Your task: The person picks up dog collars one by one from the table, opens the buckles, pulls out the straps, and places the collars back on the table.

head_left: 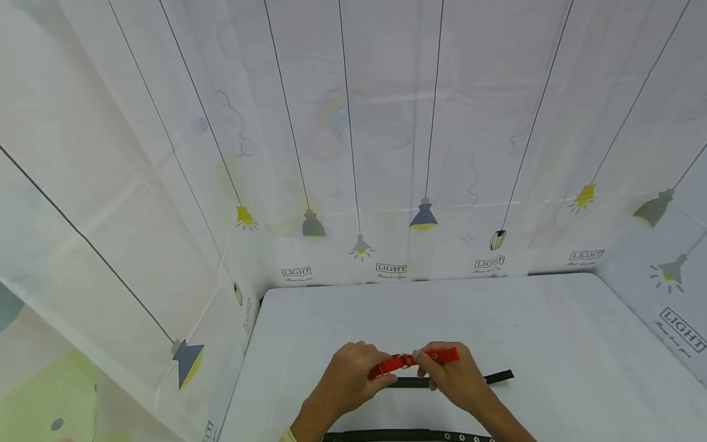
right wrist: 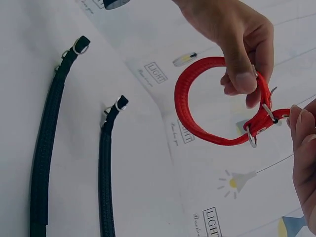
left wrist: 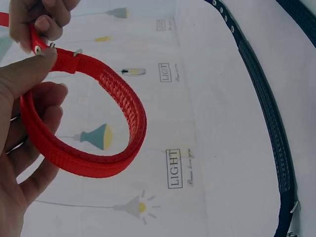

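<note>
A red collar is bent into a loop, its strap tail running through a metal buckle. My left hand grips the loop beside the buckle, thumb along the strap. On the other side, my right hand pinches the tail between thumb and fingers; its eyelet end sticks out past them to the right. A metal D-ring hangs by the buckle in the right wrist view. Both hands are raised over the white table, and the fingers hide parts of the strap.
Below the hands a dark collar lies stretched across the white table. Another dark collar with eyelets lies along the near side. Behind the table hangs a white sheet printed with lamps.
</note>
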`<state>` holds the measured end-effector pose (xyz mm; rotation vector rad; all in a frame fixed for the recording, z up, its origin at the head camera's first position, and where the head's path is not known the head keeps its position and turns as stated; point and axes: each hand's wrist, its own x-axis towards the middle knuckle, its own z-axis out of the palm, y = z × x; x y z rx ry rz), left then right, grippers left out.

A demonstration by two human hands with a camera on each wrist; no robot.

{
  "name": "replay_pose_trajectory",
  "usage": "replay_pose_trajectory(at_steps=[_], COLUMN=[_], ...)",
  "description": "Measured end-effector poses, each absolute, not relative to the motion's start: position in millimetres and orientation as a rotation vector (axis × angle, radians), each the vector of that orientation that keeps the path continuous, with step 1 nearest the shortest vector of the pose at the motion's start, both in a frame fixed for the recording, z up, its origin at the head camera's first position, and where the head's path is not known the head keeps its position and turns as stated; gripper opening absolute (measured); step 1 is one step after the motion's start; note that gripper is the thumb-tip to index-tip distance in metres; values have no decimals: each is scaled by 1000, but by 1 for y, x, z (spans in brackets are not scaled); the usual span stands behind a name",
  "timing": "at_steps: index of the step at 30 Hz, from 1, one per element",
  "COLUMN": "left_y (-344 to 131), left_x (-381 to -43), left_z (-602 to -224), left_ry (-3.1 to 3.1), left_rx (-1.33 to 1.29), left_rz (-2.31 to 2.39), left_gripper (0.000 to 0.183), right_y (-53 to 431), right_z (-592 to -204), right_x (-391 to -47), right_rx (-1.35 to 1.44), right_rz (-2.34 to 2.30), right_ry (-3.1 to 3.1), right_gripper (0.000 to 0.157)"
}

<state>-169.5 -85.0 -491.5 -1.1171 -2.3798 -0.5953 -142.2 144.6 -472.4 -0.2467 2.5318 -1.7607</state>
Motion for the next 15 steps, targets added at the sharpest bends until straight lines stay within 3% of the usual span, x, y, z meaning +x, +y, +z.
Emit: replay_pose_trajectory(at_steps=[7,15], left_y=[-86,-85], left_x=[-170,-170], left_z=[-493,-495], left_ry=[-2387,-2340], left_rx=[-1135,-1139], left_rz=[-789,-906], left_gripper=[33,17], right_y=[145,146], right_z=[-471,-471], right_x=[-142,-139], right_rx=[-256,-461], right_rz=[-1734,-1754], right_ry=[2576,2513], right_gripper=[20,21])
